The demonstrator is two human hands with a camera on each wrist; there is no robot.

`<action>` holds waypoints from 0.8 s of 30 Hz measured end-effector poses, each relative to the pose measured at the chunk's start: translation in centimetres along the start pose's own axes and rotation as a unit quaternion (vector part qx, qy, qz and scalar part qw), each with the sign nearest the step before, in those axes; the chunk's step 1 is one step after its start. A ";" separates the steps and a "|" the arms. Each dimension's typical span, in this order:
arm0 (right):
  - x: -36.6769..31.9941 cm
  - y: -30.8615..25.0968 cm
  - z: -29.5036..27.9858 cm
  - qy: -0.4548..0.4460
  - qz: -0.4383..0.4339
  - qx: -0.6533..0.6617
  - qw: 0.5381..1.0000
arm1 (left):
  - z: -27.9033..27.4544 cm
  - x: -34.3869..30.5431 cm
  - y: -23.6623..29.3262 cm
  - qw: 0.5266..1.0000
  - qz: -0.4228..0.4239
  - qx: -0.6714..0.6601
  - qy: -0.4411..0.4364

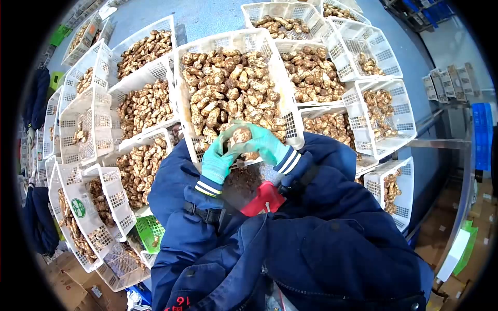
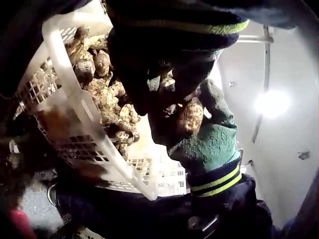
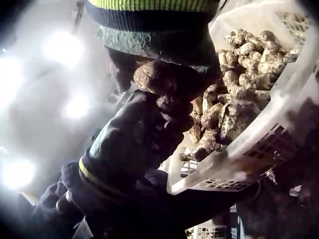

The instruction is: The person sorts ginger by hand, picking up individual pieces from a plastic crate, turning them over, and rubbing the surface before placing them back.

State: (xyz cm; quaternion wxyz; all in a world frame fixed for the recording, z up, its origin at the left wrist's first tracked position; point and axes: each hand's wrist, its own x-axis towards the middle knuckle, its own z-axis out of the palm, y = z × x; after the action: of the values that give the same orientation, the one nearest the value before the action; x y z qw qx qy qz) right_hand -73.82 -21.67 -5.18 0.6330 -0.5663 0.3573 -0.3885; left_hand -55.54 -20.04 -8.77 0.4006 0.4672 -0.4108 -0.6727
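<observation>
Both hands wear green gloves and meet over the near end of a white plastic crate (image 1: pixel 291 119) heaped with brown and cream mushrooms (image 1: pixel 228 93). My left hand (image 1: pixel 217 159) and right hand (image 1: pixel 265 144) hold one mushroom (image 1: pixel 241 136) between them, its rounded brown-flecked end showing upward. In the left wrist view, the right hand (image 2: pixel 212 142) curls round the mushroom (image 2: pixel 191 117), while the left hand is mostly in shadow. From the right wrist, the mushroom (image 3: pixel 149 77) shows between the right hand above and the dark left hand (image 3: pixel 132 132) below.
More white crates of mushrooms stand close on the left (image 1: pixel 142 109) and right (image 1: pixel 381 122), some stacked. A small green basket (image 1: pixel 150 233) sits at the lower left. A metal frame (image 1: pixel 441 144) and blue crates (image 1: pixel 482 136) stand at the far right. Something red (image 1: pixel 263 198) lies by the lap.
</observation>
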 end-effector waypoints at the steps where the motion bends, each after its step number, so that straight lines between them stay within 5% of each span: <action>1: 0.2 -0.6 -0.9 -0.047 -0.092 -0.055 0.993 | 0.6 -0.3 1.3 1.000 -0.022 -0.004 0.000; 2: 0.0 -1.0 -0.8 -0.052 -0.033 0.052 0.997 | 0.8 -0.6 2.1 0.999 -0.044 -0.007 0.000; 4: -0.2 -2.2 -0.6 -0.023 0.082 0.274 0.958 | 0.6 -0.1 1.3 0.997 0.053 0.050 -0.003; 8: -0.6 -5.1 -0.3 0.012 0.076 0.270 0.960 | -0.1 -0.2 1.6 0.992 0.003 -0.123 -0.029; 10: -1.0 -4.9 -0.7 0.005 0.024 0.132 0.991 | -0.3 -0.6 2.8 0.997 -0.053 -0.054 -0.017; 12: -1.2 -4.9 -0.8 0.003 0.037 0.140 0.989 | 0.3 -0.9 3.3 1.000 -0.010 -0.010 -0.010; 14: -0.8 -6.1 -0.5 0.004 0.114 0.296 0.948 | 0.4 -1.1 3.4 0.999 0.023 0.036 0.001; 15: -0.6 -3.4 -0.9 0.004 0.045 0.196 0.980 | 0.4 -1.0 3.4 0.999 0.012 0.045 -0.007; 18: 0.1 -2.9 -1.0 -0.054 0.077 0.125 0.988 | 0.0 -0.9 2.9 0.997 -0.022 0.073 -0.033; 20: 0.0 -3.1 -1.0 -0.037 0.092 0.141 0.985 | 0.2 -1.0 1.6 0.996 -0.048 -0.064 -0.034; 24: -0.3 -3.7 -2.6 0.003 0.138 0.272 0.952 | 1.4 -1.0 4.3 0.998 -0.030 0.018 -0.045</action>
State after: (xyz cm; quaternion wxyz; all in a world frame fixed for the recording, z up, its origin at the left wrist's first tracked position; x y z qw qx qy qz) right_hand -76.56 -22.76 -1.75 0.8095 -0.3164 0.3147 -0.3816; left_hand -55.98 -20.29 -4.14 0.3530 0.4560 -0.4264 -0.6969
